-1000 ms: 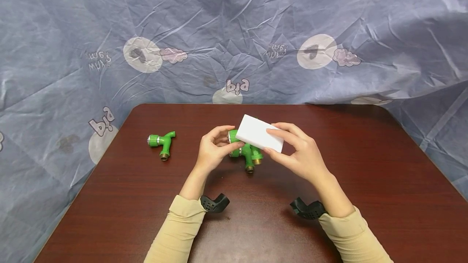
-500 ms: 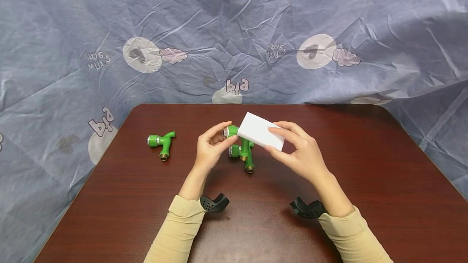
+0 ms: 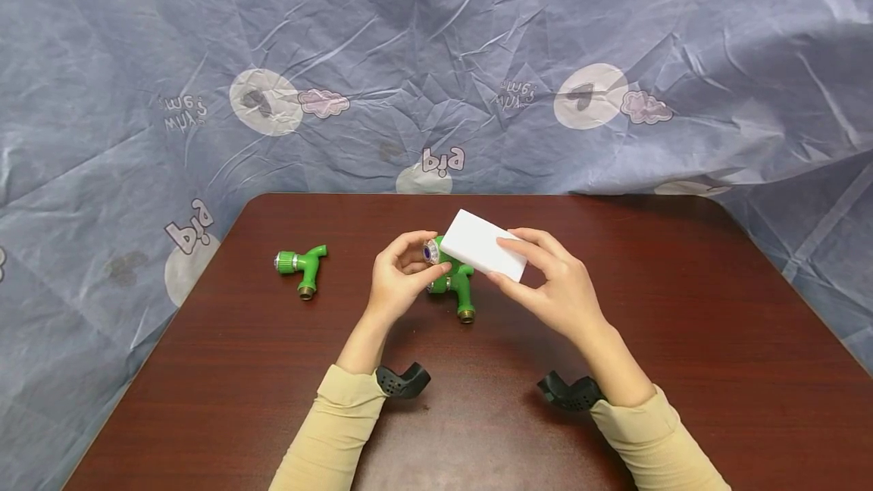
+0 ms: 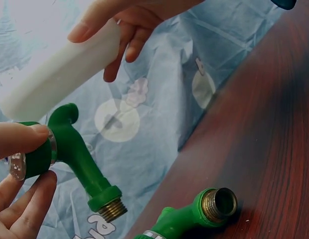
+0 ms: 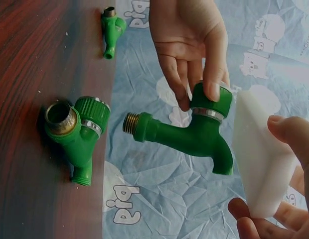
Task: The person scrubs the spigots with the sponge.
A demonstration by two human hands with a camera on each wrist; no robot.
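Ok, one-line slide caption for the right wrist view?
Left hand holds a green plastic tap against the white sponge block in the right hand.

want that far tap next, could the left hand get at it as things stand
Probably not straight away: bare table leaves the way to the far tap free, but the left hand already grips a tap.

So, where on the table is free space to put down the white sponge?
Bare table lies right of the right hand, and between the far-left faucet and the left hand. It is crowded under the hands, around the lying faucet.
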